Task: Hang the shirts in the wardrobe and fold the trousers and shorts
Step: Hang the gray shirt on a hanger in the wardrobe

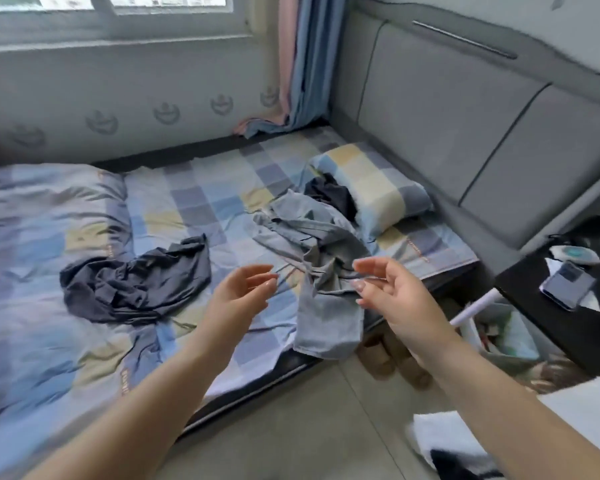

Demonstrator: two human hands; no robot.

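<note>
Both hands hang over the near edge of the bed (84, 216), palms turned toward each other, fingers loose and holding nothing. The left hand (238, 292) and the right hand (387, 289) frame the crumpled grey-blue garment (312, 244), which lies just beyond and between them, 1 flat end draping off the mattress below the right hand. It looks like trousers, though the bunching makes that uncertain.

To do this pick-up well, each hand should probably pinch an opposite corner of the same hem or waistband, not the knotted middle, then lift and shake it flat. A dark navy garment (136, 289) lies well to the left of the left hand, and another dark piece (333, 195) rests beyond the grey one, against the pillow (381, 188).
</note>
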